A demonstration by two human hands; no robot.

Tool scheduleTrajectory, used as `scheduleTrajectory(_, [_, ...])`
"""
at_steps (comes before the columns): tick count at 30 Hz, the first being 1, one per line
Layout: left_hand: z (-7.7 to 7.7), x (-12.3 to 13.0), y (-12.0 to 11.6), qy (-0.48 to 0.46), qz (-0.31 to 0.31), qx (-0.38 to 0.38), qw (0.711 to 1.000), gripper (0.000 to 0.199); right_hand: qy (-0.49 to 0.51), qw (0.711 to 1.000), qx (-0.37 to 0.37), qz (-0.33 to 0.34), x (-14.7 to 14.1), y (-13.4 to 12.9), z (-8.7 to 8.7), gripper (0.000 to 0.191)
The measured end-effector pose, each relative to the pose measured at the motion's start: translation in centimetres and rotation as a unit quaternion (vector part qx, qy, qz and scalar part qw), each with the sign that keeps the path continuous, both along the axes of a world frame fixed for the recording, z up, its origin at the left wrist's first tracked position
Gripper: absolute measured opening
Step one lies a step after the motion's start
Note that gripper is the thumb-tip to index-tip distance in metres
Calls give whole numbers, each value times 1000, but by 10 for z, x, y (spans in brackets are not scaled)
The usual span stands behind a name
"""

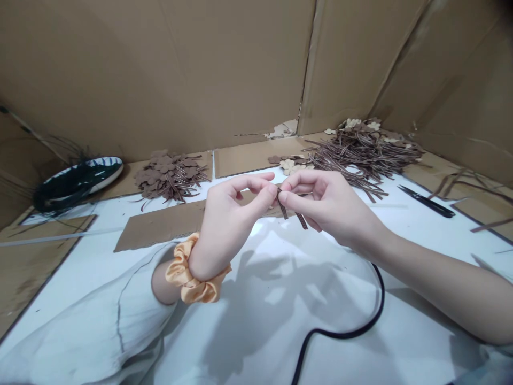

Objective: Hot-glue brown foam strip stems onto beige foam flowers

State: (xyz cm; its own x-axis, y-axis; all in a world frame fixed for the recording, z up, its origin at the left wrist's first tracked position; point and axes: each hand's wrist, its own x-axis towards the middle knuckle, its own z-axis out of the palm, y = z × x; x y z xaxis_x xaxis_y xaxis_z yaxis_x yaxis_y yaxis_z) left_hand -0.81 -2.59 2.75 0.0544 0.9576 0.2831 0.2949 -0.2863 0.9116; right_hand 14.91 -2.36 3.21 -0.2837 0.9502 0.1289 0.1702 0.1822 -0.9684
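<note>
Both hands meet near the middle of the head view, above the white work surface. My left hand (236, 219), with an orange scrunchie (198, 272) at its wrist, pinches thumb and index finger together at one end of a small brown piece. My right hand (320, 203) is closed on a brown strip (301, 220), its fingertips touching those of the left. Two short strip ends hang below the fingertips. Whatever else lies between the fingers is hidden.
Brown flower cutouts (160, 174) are heaped at the back left, beside a plate (108, 174) with dark threads. A pile of brown strips (360, 152) and black snips (428, 202) lie at the right. A black cord (344, 335) crosses the front; a cardboard strip (160, 227) lies behind my left hand.
</note>
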Motion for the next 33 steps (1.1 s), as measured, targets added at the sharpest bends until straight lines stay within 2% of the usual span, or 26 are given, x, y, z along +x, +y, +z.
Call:
scheduleTrajectory(7, [-8, 2, -1, -35, 3, 23, 999, 18, 35, 999, -18, 22, -3, 2, -3, 11])
scheduleTrajectory(14, [-8, 4, -2, -85, -8, -4, 996, 18, 14, 998, -60, 20, -2, 1, -1, 14])
scheduleTrajectory(20, [-11, 2, 0, -62, -11, 13, 998, 17, 24, 998, -49, 19, -2, 2, -2, 10])
scheduleTrajectory(25, [-11, 3, 0, -79, -19, 7, 997, 17, 53, 998, -34, 26, -3, 2, -5, 9])
scheduleTrajectory(33, [-15, 1, 2, -70, -24, 25, 997, 16, 39, 998, -37, 15, -5, 0, -5, 10])
